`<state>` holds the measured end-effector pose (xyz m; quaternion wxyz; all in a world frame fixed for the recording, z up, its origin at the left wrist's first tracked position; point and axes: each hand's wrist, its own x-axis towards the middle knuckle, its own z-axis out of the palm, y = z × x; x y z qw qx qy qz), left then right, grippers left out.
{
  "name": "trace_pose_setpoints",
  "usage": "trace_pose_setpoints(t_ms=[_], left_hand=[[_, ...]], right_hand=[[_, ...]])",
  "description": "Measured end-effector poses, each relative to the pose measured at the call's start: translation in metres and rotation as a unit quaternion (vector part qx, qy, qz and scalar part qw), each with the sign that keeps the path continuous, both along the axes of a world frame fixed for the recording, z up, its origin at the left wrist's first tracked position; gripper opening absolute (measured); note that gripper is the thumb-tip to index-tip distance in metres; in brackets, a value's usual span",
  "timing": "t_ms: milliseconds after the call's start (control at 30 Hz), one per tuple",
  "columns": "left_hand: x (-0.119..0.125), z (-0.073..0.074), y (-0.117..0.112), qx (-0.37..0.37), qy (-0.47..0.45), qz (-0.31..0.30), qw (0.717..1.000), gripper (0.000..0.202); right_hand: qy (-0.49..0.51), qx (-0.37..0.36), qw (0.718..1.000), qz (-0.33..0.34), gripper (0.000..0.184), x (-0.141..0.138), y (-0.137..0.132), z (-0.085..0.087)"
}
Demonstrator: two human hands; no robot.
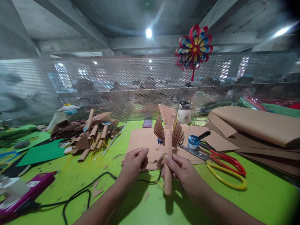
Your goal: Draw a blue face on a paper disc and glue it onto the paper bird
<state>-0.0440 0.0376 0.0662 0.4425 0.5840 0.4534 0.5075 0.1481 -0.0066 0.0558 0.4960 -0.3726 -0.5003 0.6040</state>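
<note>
My right hand (179,167) is closed round the lower part of a rolled brown paper tube (168,140), held upright over the table. Pleated paper fans (179,134) spread from the tube's top and both sides, and thin yellow string runs along its upper part. To the left of the tube, my left hand (136,159) has its fingers curled and thumb pressed against them; whatever may be between them is hidden. Beneath and behind both hands lie flat brown paper sheets (140,137). Scissors (225,168) with red and yellow handles rest right of my right hand.
Several similar paper tubes with fans (93,137) are piled at left. A blue-labelled jar (193,142), a lidded cup (184,112) and a large brown paper roll (255,125) stand or lie to the right. A black cable (77,193) runs from a purple power strip (35,190).
</note>
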Motion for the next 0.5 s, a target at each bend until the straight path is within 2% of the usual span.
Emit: trace_pose_setpoints(t_ms=[100, 300, 500], left_hand=[[-0.0004, -0.0017, 0.0014, 0.003, -0.014, -0.012, 1.000, 0.056], [0.0048, -0.0019, 0.0009, -0.002, -0.073, -0.089, 0.993, 0.049], [0.0030, -0.0056, 0.0043, -0.014, -0.069, -0.100, 0.993, 0.051]], right_hand=[[-0.002, 0.000, 1.000, 0.003, 0.052, 0.0003, -0.0003, -0.0008], [-0.009, 0.003, 1.000, 0.005, 0.050, 0.0009, -0.0008, -0.0016], [-0.011, 0.008, 1.000, 0.006, 0.049, 0.0001, 0.0005, -0.0015]])
